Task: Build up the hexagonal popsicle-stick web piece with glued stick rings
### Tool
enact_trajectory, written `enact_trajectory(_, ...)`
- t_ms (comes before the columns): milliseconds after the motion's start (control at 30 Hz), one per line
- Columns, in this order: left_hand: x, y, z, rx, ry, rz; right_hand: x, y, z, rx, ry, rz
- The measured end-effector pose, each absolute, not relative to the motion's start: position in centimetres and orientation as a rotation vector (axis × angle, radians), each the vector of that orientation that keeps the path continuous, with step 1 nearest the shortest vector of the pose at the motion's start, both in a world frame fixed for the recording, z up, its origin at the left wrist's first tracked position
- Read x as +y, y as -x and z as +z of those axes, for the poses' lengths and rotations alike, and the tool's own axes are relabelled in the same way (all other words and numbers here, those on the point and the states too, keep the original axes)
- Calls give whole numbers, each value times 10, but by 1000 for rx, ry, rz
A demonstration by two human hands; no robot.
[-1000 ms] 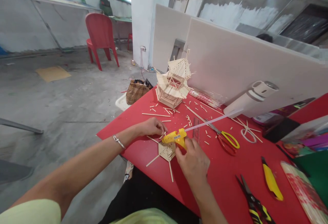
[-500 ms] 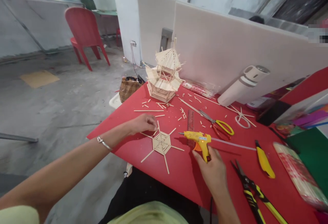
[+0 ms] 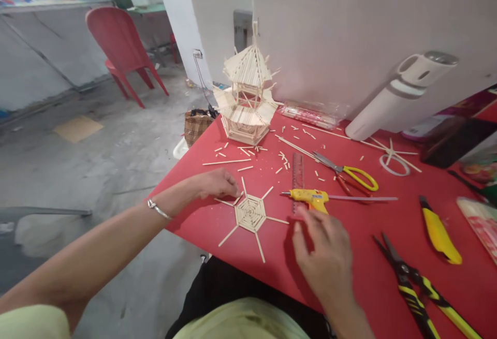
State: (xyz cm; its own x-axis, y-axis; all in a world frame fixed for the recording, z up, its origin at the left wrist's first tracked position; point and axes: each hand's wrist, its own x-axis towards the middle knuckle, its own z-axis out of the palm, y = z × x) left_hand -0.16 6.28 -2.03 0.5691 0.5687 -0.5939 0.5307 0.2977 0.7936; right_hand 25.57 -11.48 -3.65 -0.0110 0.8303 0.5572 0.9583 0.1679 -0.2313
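Observation:
On the red table lies a flat hexagonal web of thin wooden sticks [image 3: 250,214], with longer sticks poking out from its corners. At its upper left edge my left hand [image 3: 220,183] is closed in a pinch on a short wooden stick [image 3: 238,199], partly hidden by the fingertips. The yellow hot glue gun [image 3: 309,197] rests on the table with its nozzle towards the web and a clear glue stick [image 3: 363,199] out of its back. Just below it my right hand [image 3: 324,248] is open, fingers curved and apart, holding nothing.
A stick-built pagoda [image 3: 248,98] stands at the far corner. Scissors [image 3: 345,170], a ruler [image 3: 297,173], pruning shears [image 3: 413,282], a yellow-handled cutter [image 3: 440,230] and a white tumbler [image 3: 402,96] are around the right side. Stick offcuts [image 3: 285,160] are scattered mid-table.
My right hand has let go of the glue gun, leaving it on the table, and its fingers have opened. The left hand stays at the web's edge. The view has shifted.

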Motion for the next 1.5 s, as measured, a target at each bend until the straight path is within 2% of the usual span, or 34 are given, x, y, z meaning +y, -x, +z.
enact_trajectory(133,66,-1,-19,1059,-1374,-24,-118,-221,-45,-2031,1399,154)
enact_trajectory(300,68,-5,-18,1071,-1398,-77,-119,-212,-56,-2041,1371,309)
enact_trajectory(1500,58,-4,-12,1103,-1557,-39,-118,-213,-54,-2066,1351,298)
